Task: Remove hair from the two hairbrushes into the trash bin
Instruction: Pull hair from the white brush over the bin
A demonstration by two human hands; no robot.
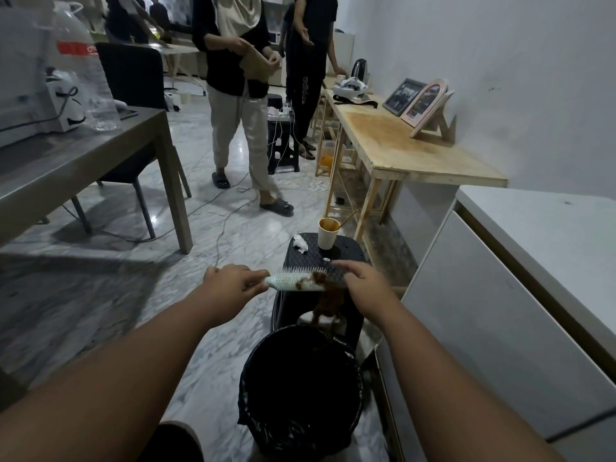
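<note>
White-and-grey marble floor (pixel 100 295) fills the room, with a grey bench (pixel 66 168) along its left side, a plywood bench (pixel 400 145) against the right wall, and two standing people (pixel 240 95) at the far end. Below the camera, a round trash bin (pixel 300 388) lined with a black bag stands on the floor, just in front of a black plastic stool (pixel 320 258). A paper cup (pixel 327 233) and a crumpled tissue (pixel 300 244) sit on the stool's top, at its far edge. Held in the air above the bin's far rim, the pale green hairbrush (pixel 293 282) lies roughly level, its long axis running left to right, white bristles pointing up and away from the camera. The left hand (pixel 230 283) is clenched around the brush's left end, the handle hidden inside the grip. The right hand (pixel 363 281) pinches a brown clump of hair (pixel 325 298) at the brush's right end; the clump hangs down from the bristles toward the bin's rim.
</note>
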